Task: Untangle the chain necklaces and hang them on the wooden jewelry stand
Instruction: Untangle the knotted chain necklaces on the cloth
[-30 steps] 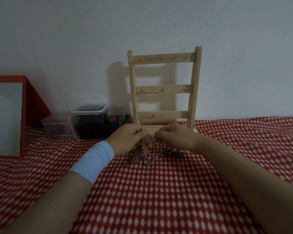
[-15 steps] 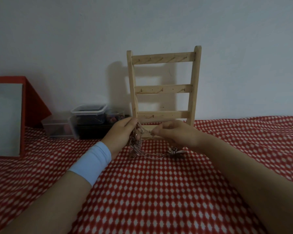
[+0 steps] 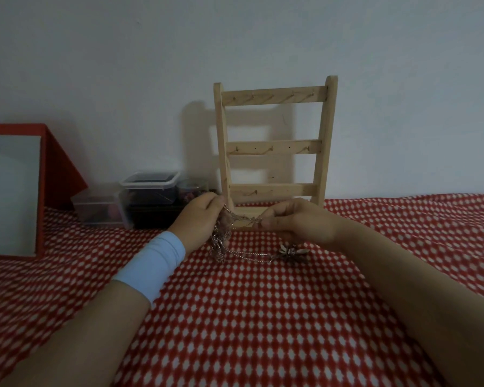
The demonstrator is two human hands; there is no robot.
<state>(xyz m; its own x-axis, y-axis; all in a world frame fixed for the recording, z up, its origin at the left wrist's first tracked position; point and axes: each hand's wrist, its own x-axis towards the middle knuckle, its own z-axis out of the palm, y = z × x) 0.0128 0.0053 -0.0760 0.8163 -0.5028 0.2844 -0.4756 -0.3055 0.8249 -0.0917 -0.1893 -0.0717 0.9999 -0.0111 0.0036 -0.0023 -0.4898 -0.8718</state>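
The left hand (image 3: pixel 200 216) pinches a clump of chains (image 3: pixel 220 238) just in front of the stand (image 3: pixel 274 143), near the far edge of the red cloth (image 3: pixel 249 317). The right hand (image 3: pixel 296 222) pinches one strand, stretched tight between the hands. The rest hangs down, and one chain trails on the cloth to a pendant (image 3: pixel 292 252) under the right hand. No chain is on the stand yet. I think this is the untangling step. Next, that strand needs a slow, gentle pull, not a hard tug.
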